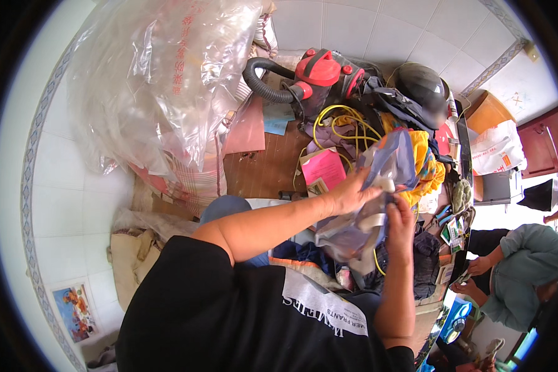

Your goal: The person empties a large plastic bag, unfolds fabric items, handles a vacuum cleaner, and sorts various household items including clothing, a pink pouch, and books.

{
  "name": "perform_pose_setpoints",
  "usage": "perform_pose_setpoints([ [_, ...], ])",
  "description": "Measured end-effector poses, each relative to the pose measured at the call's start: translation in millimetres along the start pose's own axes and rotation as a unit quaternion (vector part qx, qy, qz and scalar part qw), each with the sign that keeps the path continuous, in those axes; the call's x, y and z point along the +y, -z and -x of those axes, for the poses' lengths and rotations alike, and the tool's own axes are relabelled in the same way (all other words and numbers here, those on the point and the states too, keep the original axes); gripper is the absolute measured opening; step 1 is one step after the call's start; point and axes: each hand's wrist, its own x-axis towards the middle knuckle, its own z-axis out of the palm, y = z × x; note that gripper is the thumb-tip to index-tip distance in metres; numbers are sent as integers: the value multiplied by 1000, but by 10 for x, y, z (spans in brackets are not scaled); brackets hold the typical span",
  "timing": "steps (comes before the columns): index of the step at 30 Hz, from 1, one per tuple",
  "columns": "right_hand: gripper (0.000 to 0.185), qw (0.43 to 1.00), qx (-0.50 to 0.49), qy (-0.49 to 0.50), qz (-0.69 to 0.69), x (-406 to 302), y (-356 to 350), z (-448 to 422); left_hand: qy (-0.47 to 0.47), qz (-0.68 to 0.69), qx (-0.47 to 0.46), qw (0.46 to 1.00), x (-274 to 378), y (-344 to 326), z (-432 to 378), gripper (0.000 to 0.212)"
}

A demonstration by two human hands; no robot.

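Note:
A see-through plastic item with blue-grey edging (393, 158), perhaps a bag, is bunched between my two hands. My left hand (355, 191) grips its middle, fingers beside a small white piece. Just right of and below it, my right hand (400, 216) pinches the same plastic with bent fingers. Its lower part, with a white strip, hangs blurred over dark clothing. Beyond my hands lie a yellow patterned cloth (423, 156), a looped yellow cord (337, 111) and a bright pink paper (324, 168).
Behind stand a red and black vacuum cleaner (318, 74) and a dark helmet (418, 83). Large clear plastic sheeting (167, 83) covers the upper left. Pliers (441, 216) lie near the surface's right edge. Past that edge, another person (523, 274) bends over something held in their hands.

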Motion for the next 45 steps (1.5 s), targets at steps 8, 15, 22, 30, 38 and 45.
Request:
perform_pose_setpoints([
  [8,24,964,-31,-14,264,56,-30,-26,86,-136,-199,967,-145,-117,111,81],
  [15,26,861,5,-20,508,-104,868,57,324,190,35,926,-909,915,-391,19],
  [22,23,833,22,-87,546,-83,1067,281,104,384,548,736,-1582,2605,-653,50],
  [30,22,817,67,-108,562,-135,1098,478,61,456,482,746,-1145,2301,-734,18],
  [38,23,817,47,-109,564,-137,988,428,60,277,312,907,-954,1389,-242,15],
  [45,22,810,41,-121,573,-107,1010,456,28,237,196,951,-914,1164,113,18],
])
